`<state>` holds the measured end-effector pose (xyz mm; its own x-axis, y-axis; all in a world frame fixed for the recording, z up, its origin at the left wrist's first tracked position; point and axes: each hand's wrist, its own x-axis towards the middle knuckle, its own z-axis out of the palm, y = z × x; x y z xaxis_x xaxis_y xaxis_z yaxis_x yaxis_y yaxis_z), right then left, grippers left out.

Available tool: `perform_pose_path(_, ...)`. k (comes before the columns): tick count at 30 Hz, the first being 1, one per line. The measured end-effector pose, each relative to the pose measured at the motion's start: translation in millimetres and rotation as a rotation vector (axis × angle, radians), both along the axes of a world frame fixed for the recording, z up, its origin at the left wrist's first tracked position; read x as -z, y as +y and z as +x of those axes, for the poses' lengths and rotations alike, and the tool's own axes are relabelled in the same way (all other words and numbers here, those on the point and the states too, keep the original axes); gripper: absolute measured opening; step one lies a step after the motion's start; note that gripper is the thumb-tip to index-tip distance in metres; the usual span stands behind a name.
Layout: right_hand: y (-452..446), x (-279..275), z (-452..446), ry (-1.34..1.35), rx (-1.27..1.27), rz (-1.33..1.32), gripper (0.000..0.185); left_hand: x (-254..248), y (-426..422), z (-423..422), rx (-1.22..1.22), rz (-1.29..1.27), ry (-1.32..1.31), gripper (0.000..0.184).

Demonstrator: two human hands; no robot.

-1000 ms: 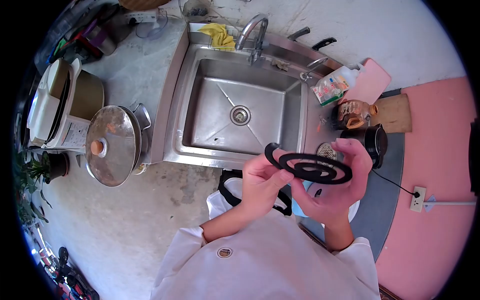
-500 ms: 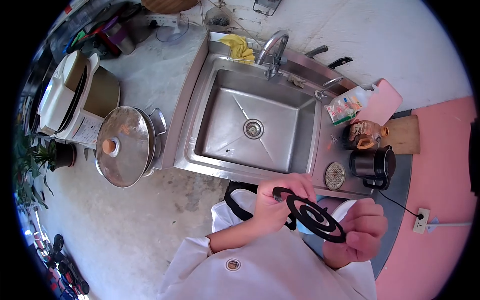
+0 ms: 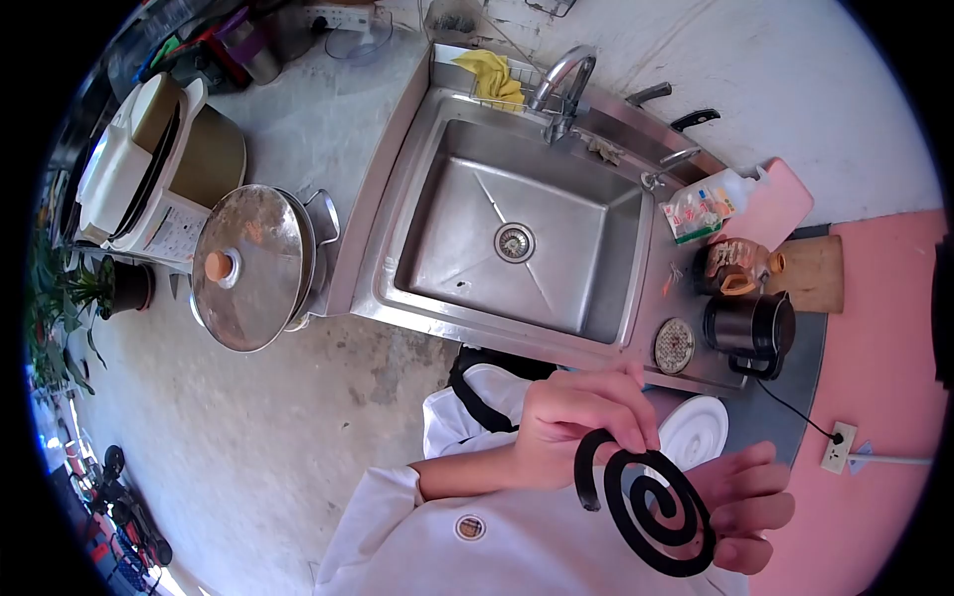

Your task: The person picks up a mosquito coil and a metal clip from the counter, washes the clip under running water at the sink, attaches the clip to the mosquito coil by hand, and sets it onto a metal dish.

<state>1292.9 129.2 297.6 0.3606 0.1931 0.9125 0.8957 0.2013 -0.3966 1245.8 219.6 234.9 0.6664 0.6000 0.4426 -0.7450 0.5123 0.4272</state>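
A black spiral coil (image 3: 618, 497) hangs tilted in front of the white shirt. My left hand (image 3: 581, 417) pinches its upper edge between thumb and fingers. At the coil's right edge is my right hand (image 3: 743, 502), its fingers curled; the coil hides part of the palm, and whether the hand grips the coil is unclear. The coil's outer end, at the left, hangs free below my left hand. Beyond the hands lies a round white lid (image 3: 694, 433).
Ahead is a steel sink (image 3: 437, 310) with a faucet (image 3: 568, 89). A dark kettle (image 3: 747, 328), a round perforated tin (image 3: 674, 345) and a bottle (image 3: 737, 266) stand to its right. A lidded pot (image 3: 260, 288) is at the left.
The coil has moved down and right with both hands and has turned from nearly edge-on to show its spiral face. The camera view has shifted, uncovering the round tin and white lid.
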Motion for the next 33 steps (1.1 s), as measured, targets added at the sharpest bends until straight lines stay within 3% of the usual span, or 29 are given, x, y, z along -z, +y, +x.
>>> perform_pose_path(33, -5.8, 0.4, -10.2, 0.008, 0.008, 0.033, 0.02, -0.9, 0.2, -9.6, -0.05, 0.059, -0.013, 0.013)
